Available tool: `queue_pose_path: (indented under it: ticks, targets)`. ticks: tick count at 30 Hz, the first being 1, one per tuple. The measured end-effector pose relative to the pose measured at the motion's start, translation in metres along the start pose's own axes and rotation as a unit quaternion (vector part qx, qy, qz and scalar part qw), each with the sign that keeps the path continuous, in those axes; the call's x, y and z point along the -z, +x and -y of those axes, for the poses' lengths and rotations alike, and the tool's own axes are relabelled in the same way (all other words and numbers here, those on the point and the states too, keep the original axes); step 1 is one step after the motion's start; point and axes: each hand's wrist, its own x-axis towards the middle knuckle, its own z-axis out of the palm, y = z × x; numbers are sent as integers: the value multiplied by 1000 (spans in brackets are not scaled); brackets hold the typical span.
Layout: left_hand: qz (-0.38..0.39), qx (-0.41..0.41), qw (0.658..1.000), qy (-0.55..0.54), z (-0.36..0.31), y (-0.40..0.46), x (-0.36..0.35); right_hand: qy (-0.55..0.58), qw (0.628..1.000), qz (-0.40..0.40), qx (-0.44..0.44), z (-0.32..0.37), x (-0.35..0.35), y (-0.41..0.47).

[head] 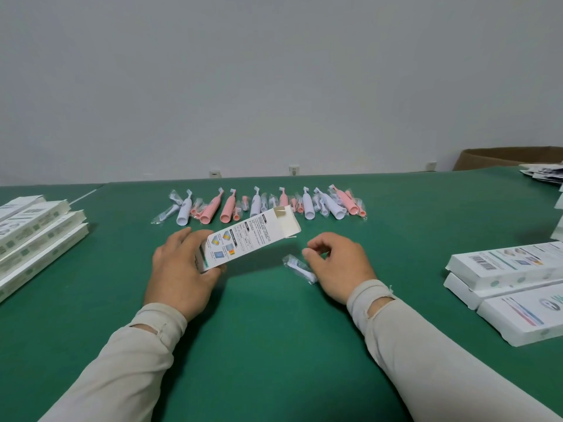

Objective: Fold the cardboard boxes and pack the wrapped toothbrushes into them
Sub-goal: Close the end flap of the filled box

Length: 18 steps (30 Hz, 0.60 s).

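Box (pixel 249 239) tilted, open end away | our left hand (pixel 182 266) grips its near end, fingers curled round | our right hand (pixel 338 263) pinches wrapped brush head (pixel 300 267) on table (pixel 274 345)

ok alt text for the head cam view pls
A person's left hand holds a printed white box with its far flap open above a green table, while the right hand touches a wrapped brush head. Pink and white toothbrushes line the back.
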Motion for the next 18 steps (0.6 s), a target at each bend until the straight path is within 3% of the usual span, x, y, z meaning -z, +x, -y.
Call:
queue_pose_path:
  ticks: [6, 11, 14, 18]
  targets:
    - [3, -2, 1000, 5, 0, 0, 1, -97, 989, 105, -39, 12, 7, -3]
    - [9, -7, 1000, 3, -1, 0, 0, -243, 952, 183, -40, 19, 24, -7]
    - [10, -11, 1000, 2, -2, -1, 0, -259, 946, 190, -35, 24, 26, -11]
    - [12, -6, 1000, 6, -1, -1, 0, -233, 963, 136, -25, 23, 28, -9]
